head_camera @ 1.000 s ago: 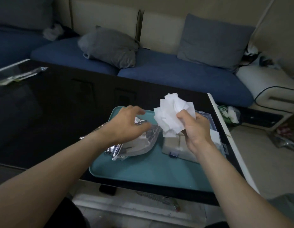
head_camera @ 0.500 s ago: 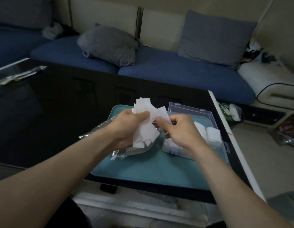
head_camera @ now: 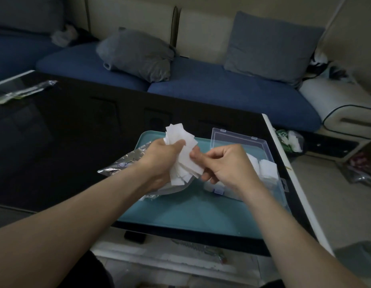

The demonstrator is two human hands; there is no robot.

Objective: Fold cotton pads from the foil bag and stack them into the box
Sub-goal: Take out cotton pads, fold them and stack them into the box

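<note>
Pads (head_camera: 181,156): we hold a loose fan of white cotton pads in the air above the teal tray (head_camera: 180,215), just left of the box (head_camera: 261,146). Our left hand (head_camera: 159,161) has its fingers wrapped round the bundle. Our right hand (head_camera: 220,163) pinches one pad at the bundle's right edge between thumb and forefinger, its other fingers curled under. We judge that we are peeling off a single pad to fold.

Box: clear plastic, lid open and standing at its far side, resting on the right part of the tray. White pad stacks (head_camera: 267,171) already sit inside toward its right end; the part nearest us is hidden behind our right hand, so we cannot tell how full it is.

Foil bag (head_camera: 122,163): lies on the tray left of the box, under our left hand, mouth toward the box. Its contents cannot be seen.

Progress, as a judgement: some pads stacked, a whole handful unfolded, so well short of done.

Tray rests on a dark glossy table (head_camera: 56,142).
</note>
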